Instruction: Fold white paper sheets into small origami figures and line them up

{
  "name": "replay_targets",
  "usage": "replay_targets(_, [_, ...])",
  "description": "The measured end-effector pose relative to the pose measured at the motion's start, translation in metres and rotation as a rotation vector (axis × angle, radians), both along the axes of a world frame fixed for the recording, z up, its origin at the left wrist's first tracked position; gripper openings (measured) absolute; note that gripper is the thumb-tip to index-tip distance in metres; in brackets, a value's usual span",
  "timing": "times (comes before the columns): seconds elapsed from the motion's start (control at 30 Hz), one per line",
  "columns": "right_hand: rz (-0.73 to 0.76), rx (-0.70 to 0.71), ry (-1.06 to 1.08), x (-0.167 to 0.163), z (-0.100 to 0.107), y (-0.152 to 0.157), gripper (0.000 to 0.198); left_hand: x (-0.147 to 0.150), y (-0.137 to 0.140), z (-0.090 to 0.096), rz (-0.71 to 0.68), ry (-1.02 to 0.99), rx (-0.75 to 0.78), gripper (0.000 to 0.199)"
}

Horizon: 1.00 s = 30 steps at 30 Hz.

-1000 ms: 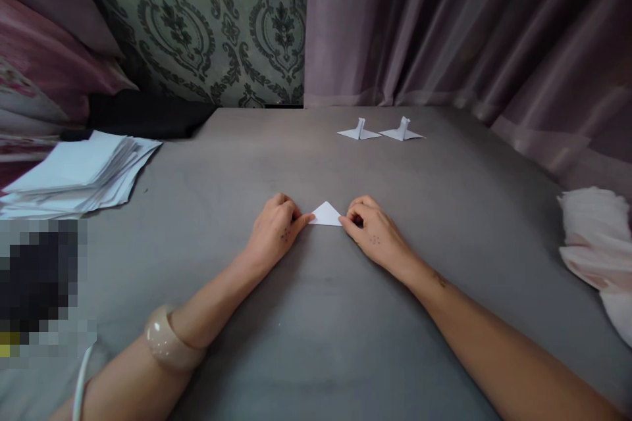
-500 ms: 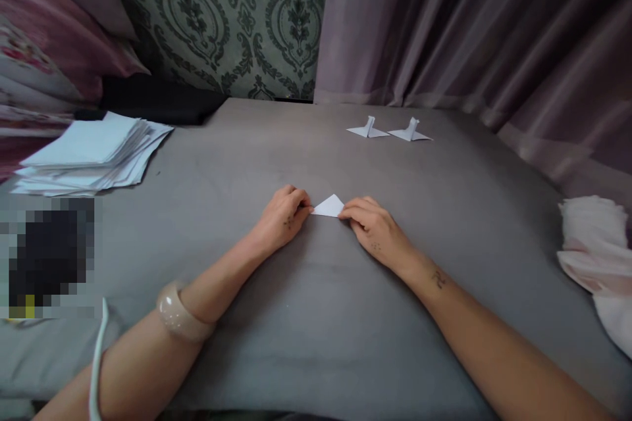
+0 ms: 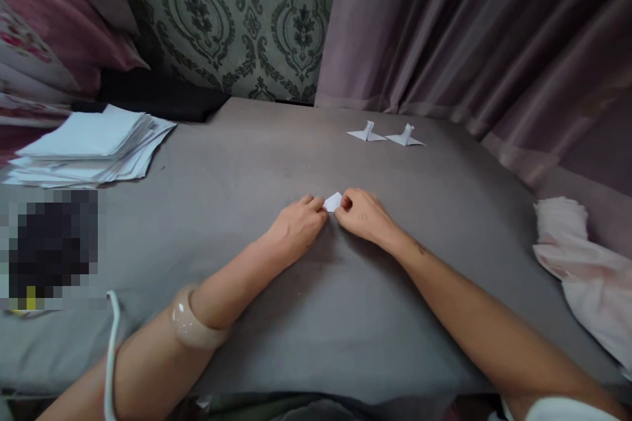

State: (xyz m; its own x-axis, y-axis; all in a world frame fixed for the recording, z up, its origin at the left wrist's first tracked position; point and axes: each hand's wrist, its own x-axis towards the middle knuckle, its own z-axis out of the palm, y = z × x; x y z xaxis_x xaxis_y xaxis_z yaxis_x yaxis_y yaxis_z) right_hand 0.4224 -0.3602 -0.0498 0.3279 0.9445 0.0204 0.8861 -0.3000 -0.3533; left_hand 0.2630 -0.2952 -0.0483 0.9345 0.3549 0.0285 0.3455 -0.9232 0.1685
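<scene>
A small folded piece of white paper (image 3: 332, 202) is held between my two hands, low over the grey cloth surface (image 3: 276, 164). My left hand (image 3: 300, 223) pinches its left edge with the fingers closed. At the right side, my right hand (image 3: 363, 214) grips the paper between thumb and curled forefinger. The fingertips hide both ends of the paper, so its full outline cannot be made out. Farther back stand two folded paper figures, a left one (image 3: 368, 133) and a right one (image 3: 406, 137), each with spread points and an upright middle.
A stack of white paper sheets (image 3: 83, 141) lies at the left, before a folded black cloth (image 3: 162, 97). Pale pink fabric (image 3: 582, 263) is bunched at the right edge. A white cable (image 3: 112, 348) runs beside my left forearm. Purple curtains (image 3: 385, 26) hang behind.
My left hand has shifted right and turned more palm-down, closer to my right hand. The right fingers have curled in more, and less of the paper shows. The view has tilted slightly.
</scene>
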Motion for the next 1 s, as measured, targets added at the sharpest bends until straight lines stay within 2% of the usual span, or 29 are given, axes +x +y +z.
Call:
replay_targets(0.1, [-0.094,-0.017,0.089,-0.004,-0.003,0.006,0.012,-0.001,-0.006,0.003,0.049,-0.005,-0.029,0.027])
replay_targets(0.2, [-0.11,0.023,0.066,-0.01,-0.008,0.007,0.02,-0.001,-0.008,0.004,0.093,0.025,-0.043,0.022])
replay_targets(0.4, [-0.147,-0.041,0.079,-0.011,-0.009,0.012,0.032,-0.003,-0.008,0.008,0.113,0.065,-0.016,0.018])
replay_targets(0.5, [-0.14,-0.037,0.157,-0.004,-0.01,0.013,0.028,-0.004,-0.007,0.007,0.129,0.057,-0.017,0.021])
replay_targets(0.63, [-0.135,-0.012,0.376,0.008,-0.014,0.01,0.017,-0.003,-0.007,0.006,0.133,0.042,-0.017,0.022])
replay_targets(0.77, [-0.132,-0.018,0.566,0.021,-0.012,0.007,0.016,-0.003,-0.006,0.007,0.148,0.053,-0.015,0.023])
replay_targets(1.0, [-0.111,-0.115,0.601,0.046,0.003,-0.003,0.017,-0.003,-0.003,0.006,0.166,0.016,0.02,0.026])
